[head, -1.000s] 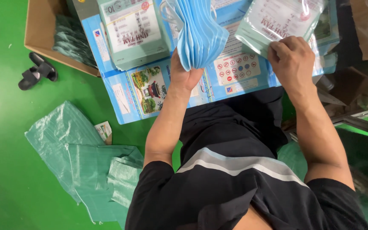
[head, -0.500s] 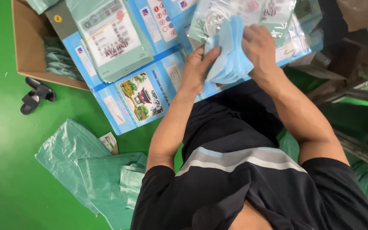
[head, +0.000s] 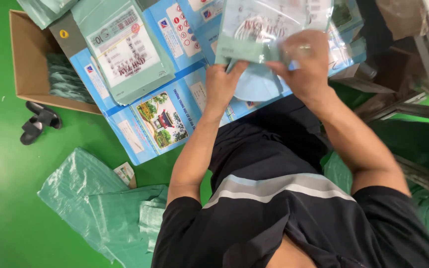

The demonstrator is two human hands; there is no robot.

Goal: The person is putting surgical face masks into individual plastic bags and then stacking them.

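Gripping 1 clear pouch (head: 269, 30), right hand (head: 301, 62) and left hand (head: 223, 84) seemingly pinch blue masks (head: 256, 84).

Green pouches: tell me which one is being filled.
The pouch at top centre, gripped by the left hand and right hand, with blue masks sticking out. The other pouch lies untouched.

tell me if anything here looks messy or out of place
A pair of black sandals lies loose on the green floor beside the cardboard box, and crumpled green plastic bags sprawl near the person's left side. Both hands, left hand and right hand, grip the clear pouch over blue masks.
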